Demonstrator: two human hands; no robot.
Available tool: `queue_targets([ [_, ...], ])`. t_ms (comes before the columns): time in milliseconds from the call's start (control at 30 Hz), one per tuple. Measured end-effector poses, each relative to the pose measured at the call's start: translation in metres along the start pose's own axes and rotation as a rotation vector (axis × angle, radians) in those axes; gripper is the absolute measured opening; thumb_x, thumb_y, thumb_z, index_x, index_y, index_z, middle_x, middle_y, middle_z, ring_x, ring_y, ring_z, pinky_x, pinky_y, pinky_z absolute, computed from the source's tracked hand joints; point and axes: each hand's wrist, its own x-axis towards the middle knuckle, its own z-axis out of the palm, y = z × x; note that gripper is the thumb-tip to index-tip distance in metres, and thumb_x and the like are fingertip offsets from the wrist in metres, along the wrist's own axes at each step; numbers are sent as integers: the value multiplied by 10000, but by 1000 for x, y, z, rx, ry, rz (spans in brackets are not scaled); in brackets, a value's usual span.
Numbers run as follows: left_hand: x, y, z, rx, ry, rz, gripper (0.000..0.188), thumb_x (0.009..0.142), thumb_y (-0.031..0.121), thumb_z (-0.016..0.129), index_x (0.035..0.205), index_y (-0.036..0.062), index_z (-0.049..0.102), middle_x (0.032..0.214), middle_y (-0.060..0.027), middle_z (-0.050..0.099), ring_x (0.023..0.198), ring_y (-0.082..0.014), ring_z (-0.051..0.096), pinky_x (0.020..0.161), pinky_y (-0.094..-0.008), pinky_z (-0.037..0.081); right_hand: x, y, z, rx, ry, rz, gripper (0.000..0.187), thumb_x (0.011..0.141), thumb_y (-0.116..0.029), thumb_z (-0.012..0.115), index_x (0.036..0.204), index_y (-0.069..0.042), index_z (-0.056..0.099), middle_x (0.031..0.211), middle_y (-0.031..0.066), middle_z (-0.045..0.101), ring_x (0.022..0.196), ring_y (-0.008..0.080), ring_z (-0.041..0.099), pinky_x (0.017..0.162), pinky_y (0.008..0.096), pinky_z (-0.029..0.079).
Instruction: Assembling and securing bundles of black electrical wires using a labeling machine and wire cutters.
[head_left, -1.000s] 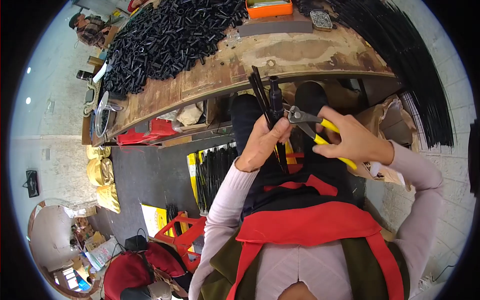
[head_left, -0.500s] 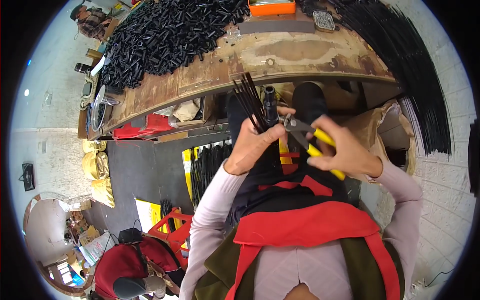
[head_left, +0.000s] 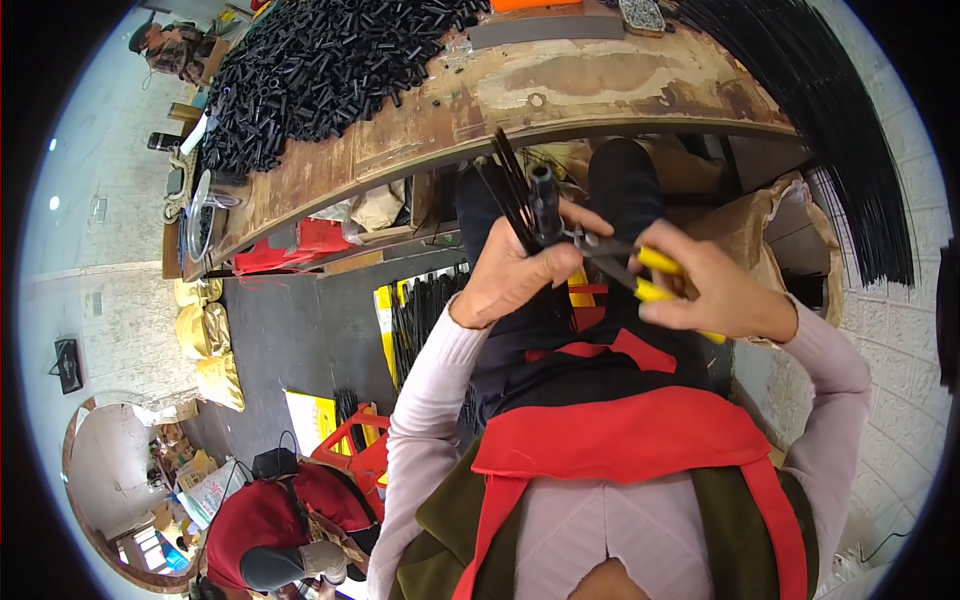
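My left hand [head_left: 510,278] is closed around several thin black rods [head_left: 506,190] and a black ribbed tubular piece [head_left: 545,205], which stick up past the thumb. My right hand [head_left: 718,282] grips pliers with yellow handles [head_left: 657,260]. The dark jaws point left and reach a small metal bit [head_left: 586,240] beside my left fingertips. Motion blurs the pliers, so whether the jaws are closed cannot be made out. Both hands are above my lap, in front of the workbench edge.
On the wooden workbench [head_left: 640,92] lie a heap of short black tubes [head_left: 330,75], a grey strip [head_left: 545,31] and a tray of small metal pieces [head_left: 642,14]. Long black rods [head_left: 850,140] hang at the right. A paper bag [head_left: 778,215] stands below. A person in red [head_left: 270,530] bends at lower left.
My right hand has moved a little to the right with the pliers, turning slightly. The left hand still holds the rods and tubular piece. The whole view has shifted somewhat.
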Motion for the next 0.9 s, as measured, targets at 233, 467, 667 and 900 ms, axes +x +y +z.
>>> queue_targets([
  [233,0,5,2,-25,25,22,374,869,254,730,1134,2,653,775,18,549,614,-39,466,546,-199,347,1,-15,-13,-98,32,-51,406,810,-121,713,1125,14,496,687,147,590,631,272,664,554,342,496],
  [467,-1,5,-6,-29,-65,-33,431,831,277,775,1144,7,655,818,28,572,671,-36,492,585,-186,379,1,-7,-10,-117,37,-109,483,781,-81,635,1221,-11,448,806,144,603,745,229,686,572,326,508],
  [667,-4,5,-1,23,-24,0,364,861,249,754,1103,15,618,802,13,564,666,-44,500,574,-203,390,10,0,-5,-106,-28,-43,297,916,-158,589,1164,3,566,920,137,686,815,217,688,732,342,519],
  [900,-9,4,2,-17,27,-19,257,884,176,730,999,29,555,742,19,549,659,-50,495,569,-211,392,10,-4,8,23,-1,-94,243,964,-206,551,1055,16,586,826,88,683,770,175,681,694,303,507],
])
